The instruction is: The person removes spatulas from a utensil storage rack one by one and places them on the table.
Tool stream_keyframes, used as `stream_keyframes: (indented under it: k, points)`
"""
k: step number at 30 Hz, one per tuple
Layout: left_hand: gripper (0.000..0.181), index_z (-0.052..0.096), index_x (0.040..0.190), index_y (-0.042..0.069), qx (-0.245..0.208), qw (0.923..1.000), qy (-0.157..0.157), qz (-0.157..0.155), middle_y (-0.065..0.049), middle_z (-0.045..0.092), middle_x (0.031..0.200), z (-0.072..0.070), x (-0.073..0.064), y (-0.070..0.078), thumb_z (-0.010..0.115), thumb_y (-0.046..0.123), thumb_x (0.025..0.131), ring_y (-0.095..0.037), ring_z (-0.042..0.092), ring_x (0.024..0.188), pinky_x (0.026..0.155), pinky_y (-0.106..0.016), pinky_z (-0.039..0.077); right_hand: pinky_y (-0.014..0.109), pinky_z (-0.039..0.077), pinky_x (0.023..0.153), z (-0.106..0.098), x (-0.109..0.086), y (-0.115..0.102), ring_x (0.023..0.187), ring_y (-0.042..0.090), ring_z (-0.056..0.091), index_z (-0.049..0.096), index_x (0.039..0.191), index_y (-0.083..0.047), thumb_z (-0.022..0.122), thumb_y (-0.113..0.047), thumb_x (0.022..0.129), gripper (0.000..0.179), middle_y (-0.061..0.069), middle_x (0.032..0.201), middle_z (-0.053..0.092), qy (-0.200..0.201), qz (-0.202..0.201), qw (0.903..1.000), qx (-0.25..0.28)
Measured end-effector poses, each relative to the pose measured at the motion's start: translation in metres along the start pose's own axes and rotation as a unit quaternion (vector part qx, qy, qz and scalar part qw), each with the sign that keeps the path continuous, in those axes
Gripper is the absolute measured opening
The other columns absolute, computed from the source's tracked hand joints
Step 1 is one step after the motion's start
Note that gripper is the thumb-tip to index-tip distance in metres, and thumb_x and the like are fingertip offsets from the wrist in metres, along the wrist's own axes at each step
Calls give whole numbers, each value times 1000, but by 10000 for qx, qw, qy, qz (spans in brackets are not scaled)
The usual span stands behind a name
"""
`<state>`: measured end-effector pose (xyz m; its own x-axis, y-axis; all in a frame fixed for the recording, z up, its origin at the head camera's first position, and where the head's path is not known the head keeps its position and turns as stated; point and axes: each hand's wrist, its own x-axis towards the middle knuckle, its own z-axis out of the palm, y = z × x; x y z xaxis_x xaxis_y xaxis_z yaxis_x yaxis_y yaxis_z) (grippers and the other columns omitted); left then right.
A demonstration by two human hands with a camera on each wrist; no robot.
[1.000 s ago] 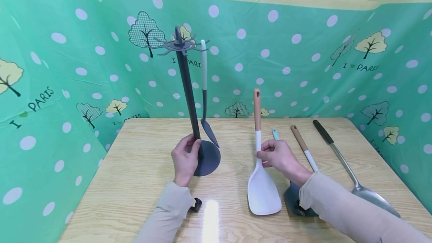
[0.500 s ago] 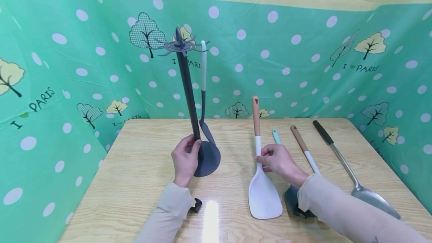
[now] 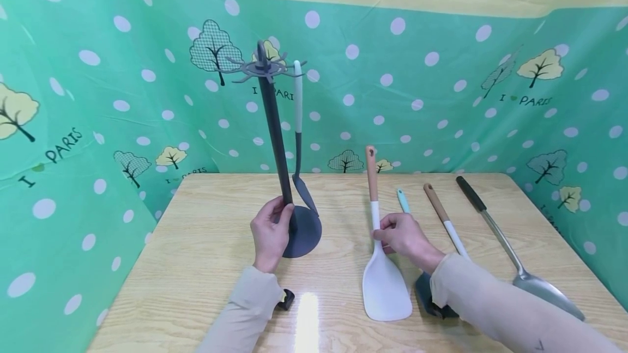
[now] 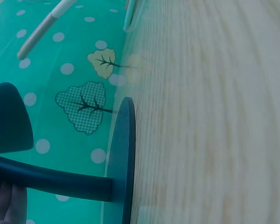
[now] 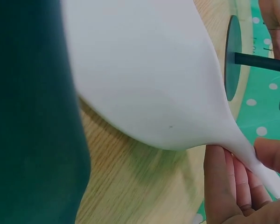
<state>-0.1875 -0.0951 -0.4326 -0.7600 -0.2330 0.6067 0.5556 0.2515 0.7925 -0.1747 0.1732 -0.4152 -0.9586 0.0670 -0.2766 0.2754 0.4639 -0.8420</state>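
Note:
My left hand [image 3: 271, 233] grips the black pole [image 3: 276, 135] of a utensil stand low down, just above its round base [image 3: 304, 236] on the table. From the hook ring [image 3: 262, 68] at the top hangs a turner [image 3: 298, 102] with a pale green handle; its dark head [image 4: 9, 116] is close to the pole. Over to the right, my right hand [image 3: 404, 238] pinches a white spatula [image 3: 386, 287] between thumb and fingers at its neck. The spatula's wooden handle end points up and away, its broad blade toward me. In the right wrist view, the thumb lies on the white shaft [image 5: 268, 179].
Right of the spatula lie a dark-headed utensil with a turquoise handle [image 3: 403, 200], one with a wood-and-white handle [image 3: 435, 203], and a metal wok turner [image 3: 544, 290]. My right sleeve partly covers them. A patterned green curtain [image 3: 417, 124] backs the wooden table [image 3: 196, 266].
My right hand has lowered slightly with the white spatula, whose handle end has dropped and leaned a little left. The hanging turner has swayed slightly. My left hand keeps its place on the pole.

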Motion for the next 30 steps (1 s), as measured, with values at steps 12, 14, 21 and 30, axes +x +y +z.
stream_keyframes:
  k: [12, 14, 21, 30]
  points:
    - [16, 68, 101, -8, 39, 10000, 17, 13, -22, 69, 89, 0, 0, 1, 67, -6, 85, -33, 67, 79, 72, -48, 55, 36, 58, 63, 0, 3, 1, 68, 20, 64, 59, 91, 2, 68, -4, 86, 12, 16, 84, 61, -1, 180, 9994, -292]
    - [17, 68, 102, -8, 41, 10000, 2, 8, -22, 69, 90, 0, 0, 0, 67, -6, 85, -33, 66, 79, 72, -48, 55, 37, 58, 63, 0, 4, 2, 67, 20, 63, 59, 90, 2, 68, -4, 86, 12, 16, 82, 61, -21, 216, 9992, -339]
    - [18, 69, 103, -4, 49, 10000, 9, 31, -18, 70, 90, 3, -1, -21, 68, -1, 85, -31, 67, 79, 72, -49, 55, 35, 58, 62, 1, 8, 4, 65, 19, 64, 59, 91, 1, 70, -6, 86, 13, 15, 80, 62, -81, 321, 9980, -538]
    - [19, 70, 107, 8, 7, 10000, -86, -5, -6, 71, 93, 2, -3, -37, 68, 14, 89, -19, 67, 82, 76, -26, 55, 34, 58, 60, 1, 13, 6, 65, 19, 64, 59, 86, 0, 70, -6, 85, 13, 14, 80, 63, -130, 350, 9972, -648]
